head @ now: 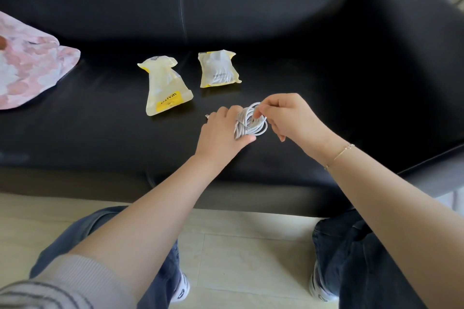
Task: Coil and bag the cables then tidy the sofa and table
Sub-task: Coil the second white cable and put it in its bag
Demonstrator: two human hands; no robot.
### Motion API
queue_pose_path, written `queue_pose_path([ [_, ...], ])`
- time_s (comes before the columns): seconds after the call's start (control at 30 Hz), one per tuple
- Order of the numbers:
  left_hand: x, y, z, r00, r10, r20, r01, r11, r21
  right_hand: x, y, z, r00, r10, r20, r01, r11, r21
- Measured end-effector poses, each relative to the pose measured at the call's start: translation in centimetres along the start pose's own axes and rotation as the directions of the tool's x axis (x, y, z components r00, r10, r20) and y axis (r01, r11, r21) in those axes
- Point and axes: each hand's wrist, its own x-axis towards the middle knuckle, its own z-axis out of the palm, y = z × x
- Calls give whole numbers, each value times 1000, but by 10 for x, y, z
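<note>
At frame centre, her left hand (223, 130) is clamping the white cable coil (251, 121) steady while the right hand (283, 114) is pinching a loop, likely tucking the end; the empty bag (164, 88) is waiting near.

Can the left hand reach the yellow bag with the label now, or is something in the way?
Probably not yet: the way to the labelled yellow bag looks free, but the left hand holds the white cable coil.

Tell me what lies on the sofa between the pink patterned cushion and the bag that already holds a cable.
The head view shows one thing there: a yellowish bag lying flat, between the pink cushion and the filled bag. Otherwise, bare black sofa seat.
</note>
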Motion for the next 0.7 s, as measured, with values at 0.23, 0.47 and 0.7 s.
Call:
queue_pose_path([
  [0.23, 3, 10, -21, 992, -114, 53, 124, 960, -251, 6, 3, -15, 968, 11, -249, 43, 977, 210],
  [0.47, -8, 16, -69, 812, -151, 563, 571, 11, -821, 13, 25, -16, 952, 201, -229, -146, 960, 238],
  [0.7, -21, -15, -73, 827, -122, 549, 499, -292, -816, 0, 15, 18, 903, 344, 258, -386, 913, 134],
])
